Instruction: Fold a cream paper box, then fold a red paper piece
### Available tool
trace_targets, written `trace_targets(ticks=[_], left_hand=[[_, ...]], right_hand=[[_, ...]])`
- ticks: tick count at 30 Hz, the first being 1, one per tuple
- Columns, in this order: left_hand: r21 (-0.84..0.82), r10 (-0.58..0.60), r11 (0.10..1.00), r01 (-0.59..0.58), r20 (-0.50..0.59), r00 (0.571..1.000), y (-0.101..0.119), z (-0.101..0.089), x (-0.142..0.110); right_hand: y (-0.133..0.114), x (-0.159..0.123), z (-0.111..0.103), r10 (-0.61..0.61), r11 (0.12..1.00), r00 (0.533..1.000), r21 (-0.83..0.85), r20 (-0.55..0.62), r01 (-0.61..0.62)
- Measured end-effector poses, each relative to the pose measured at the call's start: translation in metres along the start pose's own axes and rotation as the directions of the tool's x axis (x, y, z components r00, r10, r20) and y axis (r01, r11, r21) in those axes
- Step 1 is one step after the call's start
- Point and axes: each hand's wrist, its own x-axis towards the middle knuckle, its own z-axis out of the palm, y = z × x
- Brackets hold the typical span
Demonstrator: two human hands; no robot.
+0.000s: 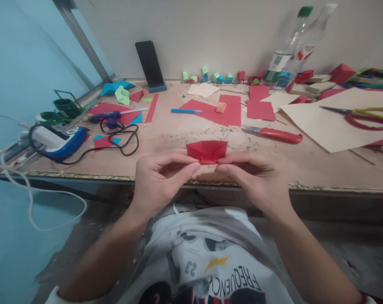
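Observation:
A folded piece of red paper (207,150) is held just above the table's front edge, its wider side away from me. My left hand (162,175) pinches its lower left corner between thumb and fingers. On the opposite corner my right hand (254,175) has the same kind of pinch. Creases run inward from the paper's upper corners toward the strip along its near edge. Beyond it lie a red-handled knife (278,135), a blue pen (186,111) and a small orange folded paper piece (221,107) resting on red paper.
At left are a glue gun (112,118) with a looping black cable and a blue-and-white power strip (67,141). A phone (150,63) leans on the back wall. Scissors (365,116) lie on cream paper (321,131) at right, with plastic bottles (276,65) behind.

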Motion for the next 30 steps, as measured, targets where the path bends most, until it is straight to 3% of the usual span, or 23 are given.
trace_targets(ticks=[7, 12, 17, 22, 24, 28, 30], left_hand=[[-0.046, -0.03, 0.998, 0.031, 0.014, 0.999, -0.002, 0.001, 0.001], [0.033, 0.016, 0.999, -0.013, -0.076, 0.997, -0.001, 0.007, -0.001], [0.001, 0.031, 1.0, -0.031, -0.135, 0.99, 0.005, 0.015, -0.007], [-0.008, 0.101, 0.995, -0.102, -0.056, 0.993, 0.014, 0.018, -0.01], [-0.065, 0.112, 0.991, -0.115, -0.045, 0.993, 0.018, 0.019, -0.009], [-0.312, 0.006, 0.95, 0.005, 0.034, 0.999, 0.019, 0.019, -0.006], [-0.345, -0.016, 0.938, 0.036, 0.062, 0.998, 0.017, 0.021, -0.005]], right_hand=[[0.001, -0.002, -0.001, 0.0, 1.0, 1.0, -0.013, -0.025, 0.0], [0.001, -0.002, 0.001, 0.02, 1.0, 0.999, -0.016, -0.041, -0.02], [-0.004, 0.003, 0.001, 0.164, 0.96, 0.986, 0.227, 0.033, -0.167], [-0.009, 0.006, -0.003, 0.195, 0.951, 0.954, 0.195, 0.229, -0.241], [-0.009, 0.005, -0.005, 0.172, 0.969, 0.958, 0.138, 0.229, -0.207], [-0.007, 0.001, -0.007, 0.108, 0.987, 0.968, 0.094, 0.228, -0.132], [-0.005, 0.0, -0.007, 0.07, 0.991, 0.972, 0.093, 0.224, -0.093]])
